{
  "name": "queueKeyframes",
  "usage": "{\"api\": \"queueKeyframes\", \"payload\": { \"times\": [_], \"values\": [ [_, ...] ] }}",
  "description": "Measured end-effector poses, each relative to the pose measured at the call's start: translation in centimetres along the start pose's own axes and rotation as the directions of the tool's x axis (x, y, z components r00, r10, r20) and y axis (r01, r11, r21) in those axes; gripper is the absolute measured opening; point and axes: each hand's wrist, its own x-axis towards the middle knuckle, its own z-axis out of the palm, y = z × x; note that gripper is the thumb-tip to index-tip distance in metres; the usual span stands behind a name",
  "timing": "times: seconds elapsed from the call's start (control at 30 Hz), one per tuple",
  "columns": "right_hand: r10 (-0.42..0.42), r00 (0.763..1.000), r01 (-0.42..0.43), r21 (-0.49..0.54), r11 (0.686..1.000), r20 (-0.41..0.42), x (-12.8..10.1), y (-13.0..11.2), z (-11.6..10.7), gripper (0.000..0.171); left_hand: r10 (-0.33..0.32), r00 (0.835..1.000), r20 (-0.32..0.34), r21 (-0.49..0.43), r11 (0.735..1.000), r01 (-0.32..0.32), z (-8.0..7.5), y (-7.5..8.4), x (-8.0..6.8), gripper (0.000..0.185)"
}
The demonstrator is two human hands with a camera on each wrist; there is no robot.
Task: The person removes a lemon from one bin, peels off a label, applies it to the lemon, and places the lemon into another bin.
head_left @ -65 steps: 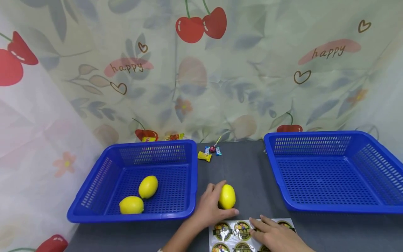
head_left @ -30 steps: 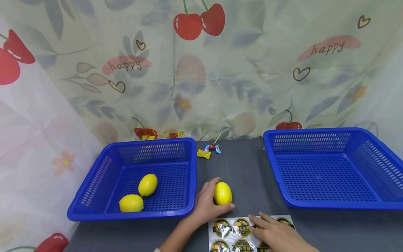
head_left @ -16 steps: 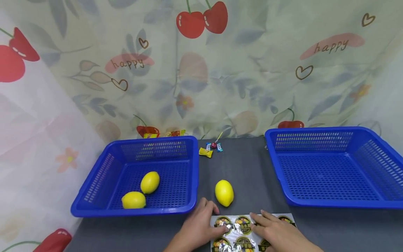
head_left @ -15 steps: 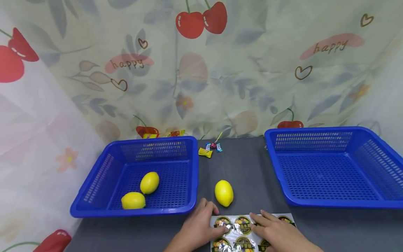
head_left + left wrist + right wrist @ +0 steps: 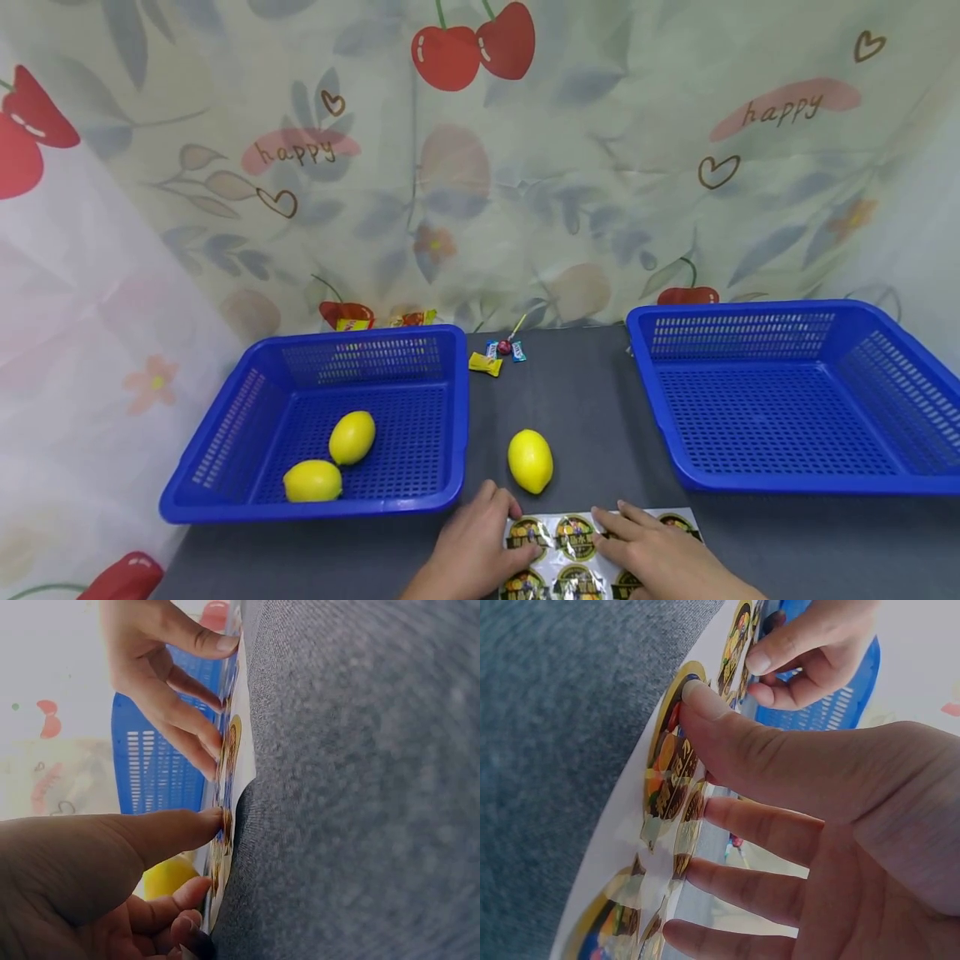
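My left hand (image 5: 480, 537) rests at the left edge of a glossy sheet of round fruit stickers (image 5: 575, 537). Its straight thumb (image 5: 184, 829) touches the sheet's face, while the other fingers bend loosely near the far-left corner. My right hand (image 5: 660, 550) lies over the sheet's right part with fingers spread; the right wrist view shows its thumb (image 5: 727, 724) on one sticker and its fingertips on others. A lemon (image 5: 530, 461) sits on the dark table just beyond the sheet, apart from both hands. The near part of the sheet runs out of the head view.
A blue basket (image 5: 315, 510) on the left holds two lemons (image 5: 352, 437). Another blue basket (image 5: 810, 482) stands on the right. Wrapped candies (image 5: 486, 364) and a lollipop (image 5: 506, 347) lie at the back, before a patterned curtain (image 5: 585, 192).
My left hand has let go of the lemon and drawn back toward me onto the sticker sheet's left edge. The lemon stays on the table. My right hand keeps its place on the sheet.
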Motion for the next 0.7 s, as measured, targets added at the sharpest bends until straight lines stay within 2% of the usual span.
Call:
{"api": "queueKeyframes", "payload": {
  "times": [0.17, 0.3, 0.57, 0.7],
  "values": [
    [0.002, 1.000, -0.002, 0.005, 1.000, -0.001, 0.03, -0.01, 0.17, 0.048, -0.034, 0.998, 0.053, -0.015, 0.999, 0.035, -0.01, 0.08, 0.05, 0.036],
    [0.010, 1.000, -0.010, 0.007, 1.000, 0.001, 0.09, -0.06, 0.18, 0.049, -0.031, 0.996, 0.079, -0.005, 0.999, 0.032, 0.11, 0.21, 0.20, 0.043],
    [0.009, 1.000, -0.009, 0.012, 1.000, -0.007, 0.03, -0.12, -0.03, 0.053, 0.014, 1.000, 0.013, -0.013, 1.000, -0.014, 0.39, 0.21, 0.27, 0.039],
    [0.015, 1.000, -0.015, 0.020, 1.000, -0.004, 0.06, -0.16, -0.07, 0.052, 0.008, 1.000, 0.028, -0.022, 1.000, -0.008, 0.33, 0.19, 0.42, 0.037]
  ]
}}
